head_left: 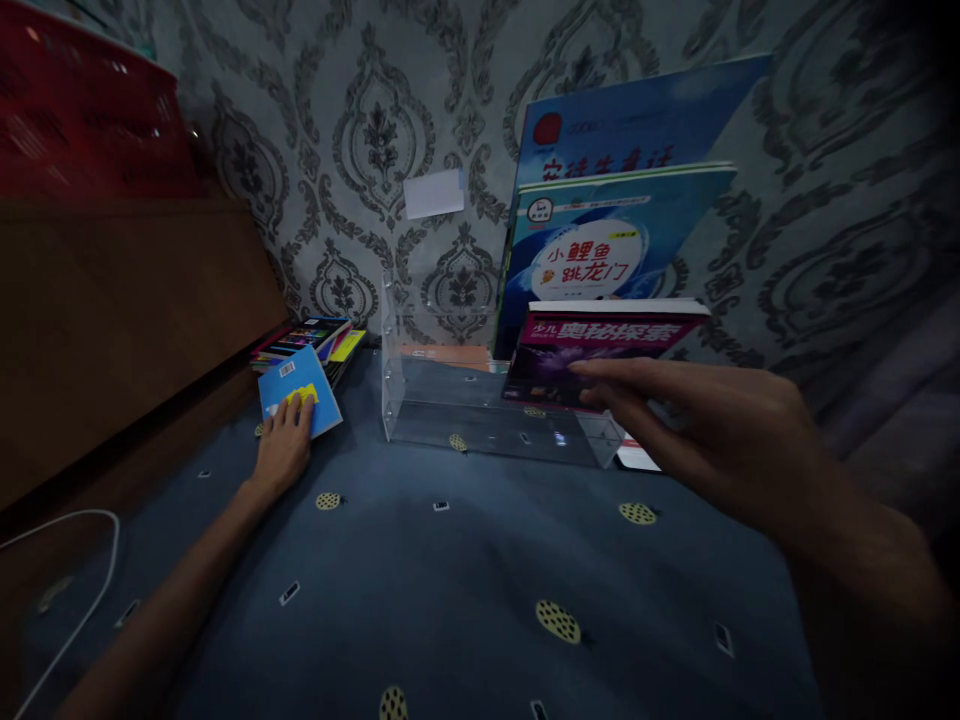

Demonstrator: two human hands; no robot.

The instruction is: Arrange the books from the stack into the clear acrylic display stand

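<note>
My left hand [283, 445] is at the left on a blue book [324, 405] with a yellow patch and a barcode. Its fingers lie over the cover and the thumb is hidden. The blue book tilts against a small pile of books [315, 338]. At the right, my right hand [705, 440] is in front of a dark purple book [547, 365], thumb and forefinger stretched out and apart, fingertips at its cover. That book leans in the front of a clear acrylic rack [450, 425]. Behind it stand a teal-blue book [645, 225] and a taller blue book [637, 125].
A patterned blue cloth [442, 600] covers the surface. Patterned wallpaper [465, 90] rises behind the rack, bearing a white card [435, 194]. To the left are a brown wooden panel [135, 320], a red container [90, 110] and a white cable [112, 560].
</note>
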